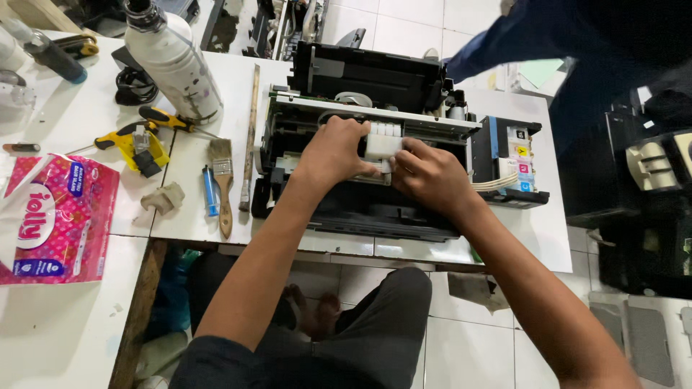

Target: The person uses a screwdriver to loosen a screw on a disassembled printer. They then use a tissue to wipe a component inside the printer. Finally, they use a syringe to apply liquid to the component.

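An opened black inkjet printer (360, 209) sits on a white tiled table (194, 151), its cover off and its insides showing. My left hand (333, 148) and my right hand (427, 175) both grip the white cartridge carriage (382, 142) in the middle of the printer, left hand on its left side, right hand on its lower right. A black ink tank block (513, 160) with coloured labels hangs on the printer's right side, joined by thin white tubes (496, 183).
Left of the printer lie a paintbrush (222, 176), a long wooden stick (249, 137), a blue lighter (209, 193), yellow pliers (133, 140), a white bottle (173, 61) and a pink tissue pack (54, 216). Another person in dark blue (562, 36) stands at the far right.
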